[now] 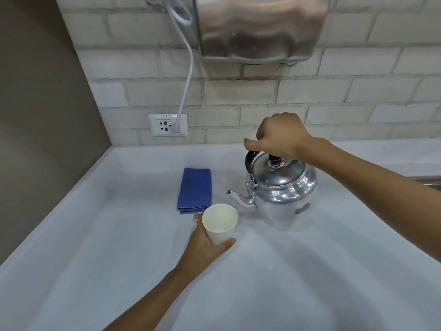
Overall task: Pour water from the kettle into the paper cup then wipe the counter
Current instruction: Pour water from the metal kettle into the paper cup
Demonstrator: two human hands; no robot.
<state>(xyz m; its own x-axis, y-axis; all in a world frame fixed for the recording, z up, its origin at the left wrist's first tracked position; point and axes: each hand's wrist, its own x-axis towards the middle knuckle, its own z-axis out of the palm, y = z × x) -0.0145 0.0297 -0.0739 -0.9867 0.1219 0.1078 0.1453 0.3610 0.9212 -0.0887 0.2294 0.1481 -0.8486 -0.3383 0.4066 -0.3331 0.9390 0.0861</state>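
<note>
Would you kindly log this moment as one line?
left hand: holds paper cup | right hand: grips kettle handle | pour: not started

Steel kettle (284,187) sitting upright on surface (310,271), spout facing my white paper cup (220,223), which is standing upright just beside it; folded blue cloth (195,189) lying flat behind cup.

Both forearms and hands, left (205,242) and right (279,134), are bare, without sleeves or jewellery.

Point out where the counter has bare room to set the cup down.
Bare: the wide near counter below both arms, and the left stretch between wall and blue cloth. Crowded: the paper cup, cloth and kettle spout cluster.
</note>
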